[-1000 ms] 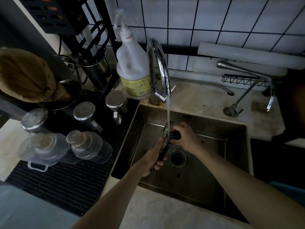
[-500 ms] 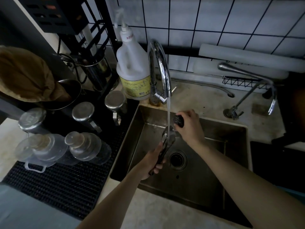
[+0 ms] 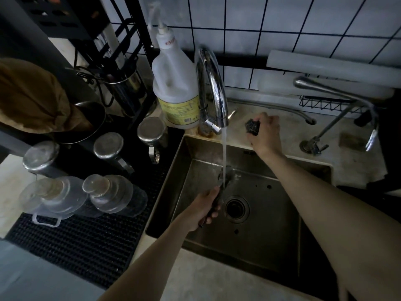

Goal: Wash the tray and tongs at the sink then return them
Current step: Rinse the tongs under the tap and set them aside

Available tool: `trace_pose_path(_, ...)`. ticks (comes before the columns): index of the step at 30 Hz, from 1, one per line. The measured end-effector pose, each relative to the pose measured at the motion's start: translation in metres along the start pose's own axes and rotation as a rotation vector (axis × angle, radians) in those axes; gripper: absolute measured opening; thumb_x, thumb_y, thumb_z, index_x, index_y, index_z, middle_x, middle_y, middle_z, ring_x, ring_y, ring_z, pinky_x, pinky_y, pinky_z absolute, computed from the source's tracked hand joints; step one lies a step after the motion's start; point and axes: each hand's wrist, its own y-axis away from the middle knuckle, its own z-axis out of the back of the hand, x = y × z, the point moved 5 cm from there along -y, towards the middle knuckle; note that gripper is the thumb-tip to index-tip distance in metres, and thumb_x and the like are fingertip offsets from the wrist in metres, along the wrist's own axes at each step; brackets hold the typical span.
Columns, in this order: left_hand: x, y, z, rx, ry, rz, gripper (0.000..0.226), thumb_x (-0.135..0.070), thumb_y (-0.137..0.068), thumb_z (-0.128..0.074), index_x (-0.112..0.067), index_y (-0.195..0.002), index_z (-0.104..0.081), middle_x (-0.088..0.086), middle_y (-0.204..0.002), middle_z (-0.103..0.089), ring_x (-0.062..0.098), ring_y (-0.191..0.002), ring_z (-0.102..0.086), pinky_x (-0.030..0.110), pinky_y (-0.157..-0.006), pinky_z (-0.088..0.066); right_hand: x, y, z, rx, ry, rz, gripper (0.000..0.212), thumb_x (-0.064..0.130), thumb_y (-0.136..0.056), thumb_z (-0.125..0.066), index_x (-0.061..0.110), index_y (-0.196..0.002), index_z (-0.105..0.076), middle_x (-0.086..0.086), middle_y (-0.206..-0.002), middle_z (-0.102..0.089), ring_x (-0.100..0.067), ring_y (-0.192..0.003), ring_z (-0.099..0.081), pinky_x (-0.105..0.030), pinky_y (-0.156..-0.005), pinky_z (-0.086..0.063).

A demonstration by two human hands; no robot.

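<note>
The left hand [image 3: 202,208], low in the middle of the frame, is clenched around the dark handle end of the tongs [image 3: 219,192], which slant up and to the right so that their tips sit directly under the stream of water [image 3: 224,151]. The tips are blurred by the splash (how far apart the two arms stand cannot be told). The right hand [image 3: 264,132], right of centre and higher in the frame, is closed on a small dark scrubber [image 3: 252,126] and hangs over the counter edge just behind the sink [image 3: 282,213], well apart from the tongs. The water falls from the curved chrome faucet [image 3: 213,90] at upper centre into the steel basin, landing a little above and left of the round drain [image 3: 236,208]. Just left of the faucet stands a large white pump bottle [image 3: 174,90] with a yellow label. Further left, on a black ribbed mat [image 3: 76,242], several lidded jars [image 3: 108,193] stand close together. A second, thinner tap [image 3: 338,103] and a black wire rack [image 3: 325,104] lie at the upper right against the tiled wall [image 3: 282,22]. No tray can be made out.
</note>
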Motion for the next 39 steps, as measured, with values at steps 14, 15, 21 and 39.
trace_pose_path(14, -0.001, -0.008, 0.001, -0.066, -0.07, -0.083, 0.034, -0.038, -0.104, -0.046, -0.01, -0.123, -0.051, 0.001, -0.072, -0.056, 0.008, -0.046, -0.045, 0.021, -0.037, -0.029, -0.006, 0.001, 0.001, 0.063, 0.314, 0.055, 0.047, 0.038, -0.087, -0.064, 0.019, -0.127, -0.049, -0.014, -0.134, -0.042, -0.036, -0.124, -0.041, -0.049, -0.097, -0.045)
trace_pose_path(15, -0.001, -0.008, 0.0, -0.07, -0.069, -0.087, 0.033, -0.037, -0.104, -0.046, -0.009, -0.122, -0.051, 0.0, -0.071, -0.056, 0.008, -0.045, -0.044, 0.021, -0.037, -0.029, -0.001, 0.002, 0.004, 0.025, 0.321, 0.102, 0.044, 0.036, -0.089, -0.061, 0.018, -0.128, -0.05, -0.014, -0.135, -0.044, -0.035, -0.126, -0.041, -0.048, -0.101, -0.041)
trace_pose_path(21, 0.004, -0.009, 0.002, -0.105, -0.087, -0.082, 0.031, -0.034, -0.104, -0.046, -0.007, -0.119, -0.052, 0.002, -0.072, -0.057, 0.009, -0.046, -0.046, 0.02, -0.036, -0.029, 0.04, 0.006, -0.007, 0.17, 0.038, 0.183, 0.046, 0.005, -0.098, -0.042, 0.011, -0.144, -0.046, -0.01, -0.145, -0.049, -0.027, -0.132, -0.047, -0.04, -0.11, -0.039)
trace_pose_path(39, 0.007, -0.002, 0.003, -0.047, -0.269, -0.068, 0.048, -0.058, -0.097, -0.045, -0.018, -0.119, -0.059, 0.0, -0.091, -0.071, 0.005, -0.056, -0.055, 0.018, -0.046, -0.04, 0.064, -0.007, -0.032, 0.487, -0.104, -0.042, 0.065, -0.001, -0.097, -0.034, 0.019, -0.157, -0.018, -0.009, -0.162, -0.021, -0.03, -0.147, -0.024, -0.034, -0.115, -0.025)
